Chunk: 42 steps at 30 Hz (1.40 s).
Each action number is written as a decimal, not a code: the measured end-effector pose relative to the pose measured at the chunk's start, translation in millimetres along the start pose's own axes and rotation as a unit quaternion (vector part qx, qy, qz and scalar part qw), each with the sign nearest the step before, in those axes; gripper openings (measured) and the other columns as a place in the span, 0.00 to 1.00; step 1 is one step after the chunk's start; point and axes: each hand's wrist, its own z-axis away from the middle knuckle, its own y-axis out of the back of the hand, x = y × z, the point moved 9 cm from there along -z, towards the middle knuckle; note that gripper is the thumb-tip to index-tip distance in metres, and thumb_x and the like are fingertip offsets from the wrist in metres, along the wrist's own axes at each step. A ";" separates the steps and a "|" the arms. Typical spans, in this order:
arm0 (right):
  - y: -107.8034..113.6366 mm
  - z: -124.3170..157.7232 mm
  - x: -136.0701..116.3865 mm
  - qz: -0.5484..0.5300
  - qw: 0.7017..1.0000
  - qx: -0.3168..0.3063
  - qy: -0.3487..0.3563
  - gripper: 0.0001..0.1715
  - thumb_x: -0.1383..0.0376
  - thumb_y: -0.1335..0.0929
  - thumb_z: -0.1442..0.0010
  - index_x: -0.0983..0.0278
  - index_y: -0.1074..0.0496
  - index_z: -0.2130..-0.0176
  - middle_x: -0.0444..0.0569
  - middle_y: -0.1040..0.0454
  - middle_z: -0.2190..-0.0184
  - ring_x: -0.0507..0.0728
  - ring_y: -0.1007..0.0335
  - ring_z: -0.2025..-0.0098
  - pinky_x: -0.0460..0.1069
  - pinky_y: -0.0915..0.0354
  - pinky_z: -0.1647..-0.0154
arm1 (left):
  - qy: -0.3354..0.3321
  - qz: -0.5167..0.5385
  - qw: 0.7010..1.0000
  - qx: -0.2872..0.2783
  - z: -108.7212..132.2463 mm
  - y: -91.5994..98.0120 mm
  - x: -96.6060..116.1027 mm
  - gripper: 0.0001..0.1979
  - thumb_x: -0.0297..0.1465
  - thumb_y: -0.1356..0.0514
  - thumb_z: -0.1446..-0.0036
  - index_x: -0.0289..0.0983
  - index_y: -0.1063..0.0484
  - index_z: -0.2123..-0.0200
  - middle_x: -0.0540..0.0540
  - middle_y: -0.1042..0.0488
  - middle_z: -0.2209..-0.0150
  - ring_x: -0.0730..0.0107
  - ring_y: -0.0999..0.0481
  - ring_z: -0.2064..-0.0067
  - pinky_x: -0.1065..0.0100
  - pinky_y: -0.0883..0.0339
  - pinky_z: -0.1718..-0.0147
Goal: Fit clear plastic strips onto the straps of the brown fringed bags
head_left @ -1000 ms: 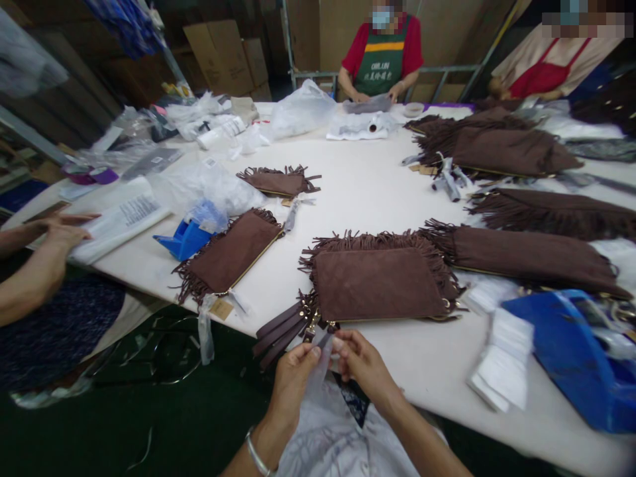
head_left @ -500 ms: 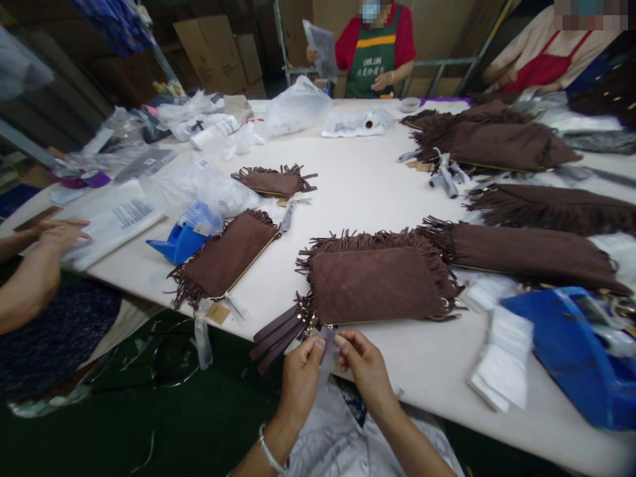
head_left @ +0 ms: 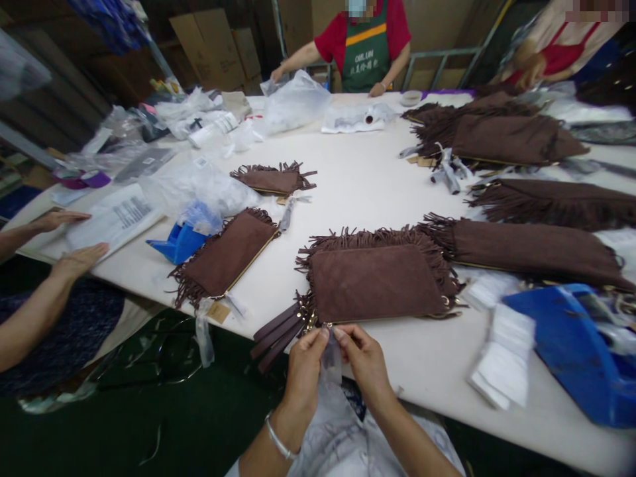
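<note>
A dark brown fringed bag (head_left: pixel 375 283) lies flat at the table's front edge, its zipper side toward me. Just below its left front corner, my left hand (head_left: pixel 307 361) and my right hand (head_left: pixel 365 358) pinch a small clear plastic sleeve (head_left: pixel 331 354) between thumbs and fingers. The sleeve hangs down from the zipper end; whatever it covers is hard to make out. Brown straps (head_left: pixel 278 334) with gold metal clips poke out at the bag's left and overhang the edge.
More fringed bags lie left (head_left: pixel 231 255) and right (head_left: pixel 531 248). At right are a blue bin (head_left: pixel 561 358) and white folded paper packs (head_left: pixel 507 354). A co-worker's hands (head_left: pixel 74 258) rest on a plastic-wrapped package (head_left: pixel 119 218) at left. Two people stand across the table (head_left: pixel 348 159).
My hands have moved slightly up and closer together at the zipper end, and the sleeve now hangs lower. The co-worker across reaches toward the plastic; the left co-worker's hands have spread on the package.
</note>
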 end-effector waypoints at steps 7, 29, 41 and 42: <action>6.3 -0.7 -9.3 0.047 0.999 0.011 0.016 0.19 0.49 0.32 0.44 0.62 0.25 0.69 0.45 0.28 0.75 0.53 0.37 0.74 0.46 0.42 0.74 | 0.008 0.069 0.998 -0.007 -7.0 -6.2 2.9 0.10 0.36 0.33 0.53 0.34 0.23 0.69 0.47 0.23 0.69 0.68 0.26 0.66 0.70 0.36 0.66; 7.2 -4.6 6.1 0.015 0.994 0.104 0.006 0.18 0.49 0.32 0.44 0.62 0.29 0.69 0.47 0.25 0.72 0.56 0.31 0.69 0.48 0.37 0.66 | 0.034 0.109 0.992 0.045 -4.0 -9.3 -9.5 0.18 0.39 0.31 0.55 0.34 0.22 0.63 0.43 0.21 0.67 0.65 0.24 0.65 0.69 0.34 0.68; 0.4 4.7 -17.0 0.124 0.990 0.028 0.061 0.12 0.57 0.36 0.38 0.61 0.28 0.63 0.50 0.23 0.65 0.57 0.29 0.65 0.49 0.37 0.63 | 0.015 0.047 0.997 0.053 -13.2 -7.4 -3.8 0.05 0.30 0.37 0.55 0.35 0.29 0.75 0.51 0.30 0.75 0.73 0.32 0.72 0.70 0.41 0.72; 1.3 5.2 -18.2 0.140 0.987 0.033 0.067 0.12 0.57 0.36 0.38 0.61 0.28 0.63 0.50 0.23 0.65 0.58 0.29 0.65 0.49 0.37 0.62 | 0.001 0.037 0.997 0.061 -13.5 -6.4 -3.4 0.05 0.30 0.37 0.53 0.35 0.29 0.75 0.51 0.30 0.74 0.72 0.32 0.71 0.70 0.40 0.71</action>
